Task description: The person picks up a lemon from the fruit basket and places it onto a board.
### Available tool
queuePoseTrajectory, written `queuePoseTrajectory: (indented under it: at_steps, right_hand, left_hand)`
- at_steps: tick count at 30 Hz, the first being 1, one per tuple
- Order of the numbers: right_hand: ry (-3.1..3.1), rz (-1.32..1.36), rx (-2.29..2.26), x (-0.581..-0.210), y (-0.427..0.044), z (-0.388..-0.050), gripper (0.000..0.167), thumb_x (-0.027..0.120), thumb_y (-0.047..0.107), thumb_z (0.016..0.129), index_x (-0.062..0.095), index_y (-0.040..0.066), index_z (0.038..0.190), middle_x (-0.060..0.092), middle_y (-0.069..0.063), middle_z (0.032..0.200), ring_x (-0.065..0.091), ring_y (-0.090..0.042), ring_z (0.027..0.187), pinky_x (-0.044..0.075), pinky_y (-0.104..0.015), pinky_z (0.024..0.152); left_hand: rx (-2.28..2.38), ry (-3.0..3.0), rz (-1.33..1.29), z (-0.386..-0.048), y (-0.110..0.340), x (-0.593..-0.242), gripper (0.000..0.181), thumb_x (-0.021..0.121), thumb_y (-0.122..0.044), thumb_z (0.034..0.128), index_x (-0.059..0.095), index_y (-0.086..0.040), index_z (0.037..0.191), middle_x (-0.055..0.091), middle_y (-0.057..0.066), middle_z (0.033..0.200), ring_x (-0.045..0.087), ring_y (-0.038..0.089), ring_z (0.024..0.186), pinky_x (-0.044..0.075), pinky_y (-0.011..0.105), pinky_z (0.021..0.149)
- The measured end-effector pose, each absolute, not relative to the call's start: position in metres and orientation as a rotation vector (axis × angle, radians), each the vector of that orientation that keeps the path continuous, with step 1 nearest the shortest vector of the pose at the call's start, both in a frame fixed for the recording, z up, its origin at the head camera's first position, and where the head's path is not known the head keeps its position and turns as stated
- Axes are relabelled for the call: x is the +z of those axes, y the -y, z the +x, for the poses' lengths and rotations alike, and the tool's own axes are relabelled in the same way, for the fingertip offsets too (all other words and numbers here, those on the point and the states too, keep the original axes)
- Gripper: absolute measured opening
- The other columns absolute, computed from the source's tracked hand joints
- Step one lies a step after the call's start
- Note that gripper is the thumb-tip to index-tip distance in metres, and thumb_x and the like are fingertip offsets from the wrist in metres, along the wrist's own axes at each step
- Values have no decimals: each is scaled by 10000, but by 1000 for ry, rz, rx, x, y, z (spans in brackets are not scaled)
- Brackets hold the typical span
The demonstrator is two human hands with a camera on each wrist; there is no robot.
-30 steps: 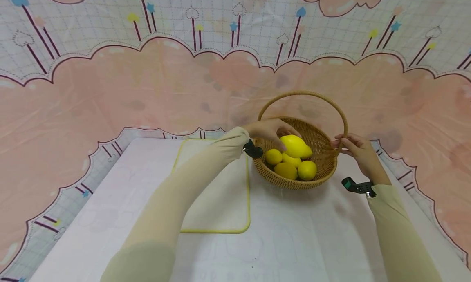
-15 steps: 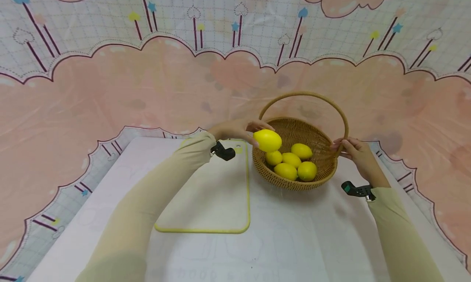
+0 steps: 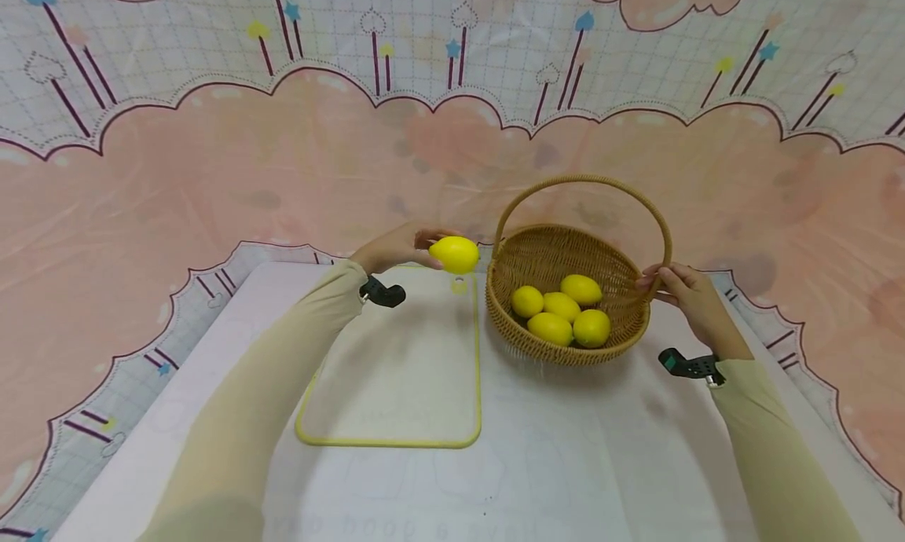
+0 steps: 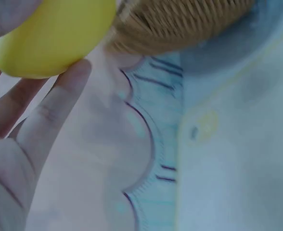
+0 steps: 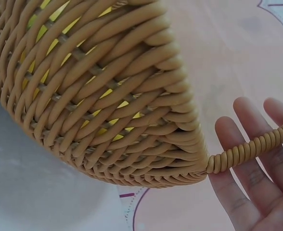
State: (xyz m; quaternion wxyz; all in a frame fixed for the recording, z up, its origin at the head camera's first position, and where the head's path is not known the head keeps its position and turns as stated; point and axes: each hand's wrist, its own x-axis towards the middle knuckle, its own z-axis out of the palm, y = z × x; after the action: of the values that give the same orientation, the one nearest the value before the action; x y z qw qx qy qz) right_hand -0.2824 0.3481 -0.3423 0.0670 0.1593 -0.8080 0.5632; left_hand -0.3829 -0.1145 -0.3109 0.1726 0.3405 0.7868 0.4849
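Observation:
A yellow lemon is held in the air by my left hand, above the far edge of a white cutting board with a yellow rim. The left wrist view has fingers and thumb around this lemon. To the right stands a wicker basket with several lemons lying at its near side. My right hand holds the foot of the basket's arched handle. Seen in the right wrist view, fingers of that hand lie behind the wrapped handle.
Under everything lies a white tabletop with faint printing. A pink and white patterned cloth hangs behind and runs along the table's sides. The basket sits just right of the board. Each wrist wears a black strap device.
My left hand has lifted the lemon out of the basket and carried it left, over the board's far edge. The right hand stays at the handle, and the basket has hardly moved.

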Motion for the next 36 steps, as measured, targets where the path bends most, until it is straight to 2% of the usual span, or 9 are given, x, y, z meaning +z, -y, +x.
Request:
queuePoseTrajectory:
  at_steps: [6,10,15,21,26,31,36]
  right_hand:
    - [2449,473,1695,-341,-347,-282,390,405,272,1004,571,-62,1117,672,107,932,640,14,916,508,-93,796]
    - [2428,503,1726,-341,-347,-282,345,412,251,1003,592,-28,1097,675,91,934,641,8,913,509,-93,794]
    - [2403,507,1776,-342,-347,-282,303,421,238,1000,611,17,1084,679,87,932,645,4,908,512,-96,787]
    - [2400,496,1791,-342,-347,-282,315,422,243,999,604,4,1092,679,93,931,647,8,905,513,-95,785]
    - [2392,505,1803,-342,-346,-282,313,424,242,999,603,2,1090,684,91,928,649,8,905,513,-95,784]
    - [2372,523,1834,-342,-346,-282,263,425,232,998,631,79,1057,688,84,926,653,4,905,515,-100,788]
    - [2385,515,1811,-341,-346,-280,300,423,234,1000,608,14,1084,685,90,925,651,8,904,514,-98,788]
  left_hand:
    - [1397,-2293,856,-392,124,-337,616,669,-67,839,423,-51,1403,445,151,1427,465,333,1262,409,448,1056]
    - [1415,-2341,783,-399,124,-354,612,668,-46,841,425,-45,1403,436,171,1428,460,358,1257,404,471,1057]
    - [1445,-2362,705,-403,122,-370,603,653,-2,841,433,-42,1401,433,196,1421,439,367,1268,399,487,1054]
    - [1429,-2378,630,-407,117,-386,597,638,0,853,431,-73,1408,427,192,1419,430,354,1267,386,473,1066]
    - [1430,-2373,667,-409,115,-398,606,618,32,849,401,-18,1413,409,220,1430,380,357,1316,357,476,1079]
    - [1380,-2361,631,-410,115,-407,617,598,33,861,374,-34,1433,362,218,1470,334,367,1362,309,487,1121]
    - [1355,-2318,611,-412,116,-413,625,563,59,866,359,-54,1446,309,211,1503,283,364,1391,282,497,1135]
